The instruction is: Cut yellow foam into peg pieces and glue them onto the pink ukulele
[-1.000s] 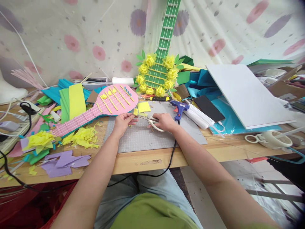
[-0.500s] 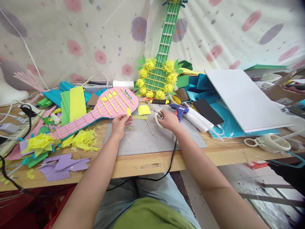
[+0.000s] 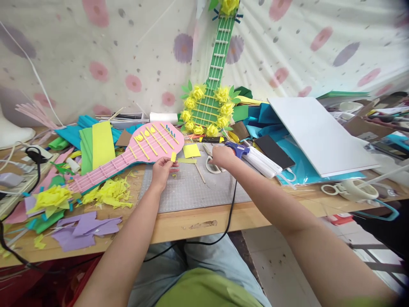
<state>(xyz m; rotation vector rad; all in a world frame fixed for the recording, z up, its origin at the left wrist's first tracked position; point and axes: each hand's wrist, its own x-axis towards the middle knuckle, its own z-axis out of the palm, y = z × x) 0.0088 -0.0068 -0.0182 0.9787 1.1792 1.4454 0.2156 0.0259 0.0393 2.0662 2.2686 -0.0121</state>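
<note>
My left hand (image 3: 162,171) pinches a small yellow paper piece (image 3: 173,156) beside the body of a pink paper guitar (image 3: 159,143). My right hand (image 3: 223,156) is over the mat, above white-handled scissors (image 3: 214,168) and against the near side of a blue glue gun (image 3: 239,149). Its fingers point away and are mostly hidden, so I cannot tell whether they grip anything. Between the hands lie a yellow paper square (image 3: 191,150), a thin yellow-green strip (image 3: 187,160) and a thin stick (image 3: 200,173) on the grey cutting mat (image 3: 191,196).
A green guitar with yellow flowers (image 3: 207,106) stands at the back. Yellow scraps (image 3: 110,191) and purple paper (image 3: 86,230) lie left. To the right are white glue sticks (image 3: 262,162), a white board (image 3: 322,136) and a tape roll (image 3: 361,189). A black cord (image 3: 232,209) hangs over the table edge.
My right hand has shifted from the scissors' handles up and slightly forward, and the handles show more fully. My left hand still pinches the yellow piece. The view has shifted slightly.
</note>
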